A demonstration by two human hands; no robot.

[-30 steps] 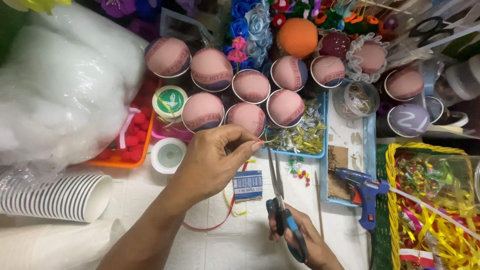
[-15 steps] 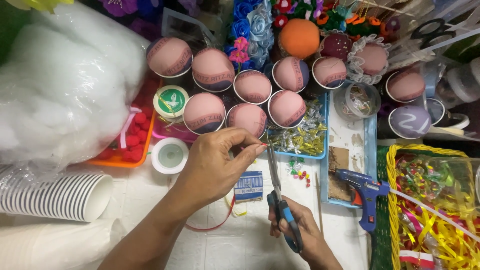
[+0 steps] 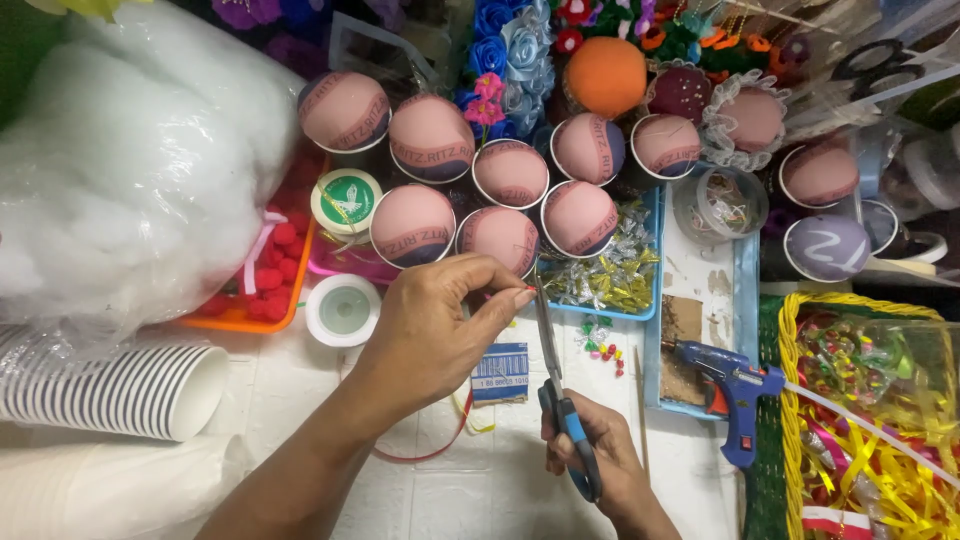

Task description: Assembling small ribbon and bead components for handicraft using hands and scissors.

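The left hand (image 3: 440, 320) pinches a thin red strip (image 3: 497, 294) in a fingertip grip above the worktop (image 3: 500, 490) while the right hand (image 3: 600, 465), clenched on blue-handled scissors (image 3: 560, 400), sets the blades beside it, the cut seemingly not yet made.

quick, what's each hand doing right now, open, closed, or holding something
Left hand: fingers pinched shut on a small red piece.
Right hand: closed around the scissors, blades up.

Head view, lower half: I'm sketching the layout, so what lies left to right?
Stack of striped paper cups → white tape roll → left hand → blue-handled scissors in the right hand → blue glue gun → yellow wicker basket of ribbons.
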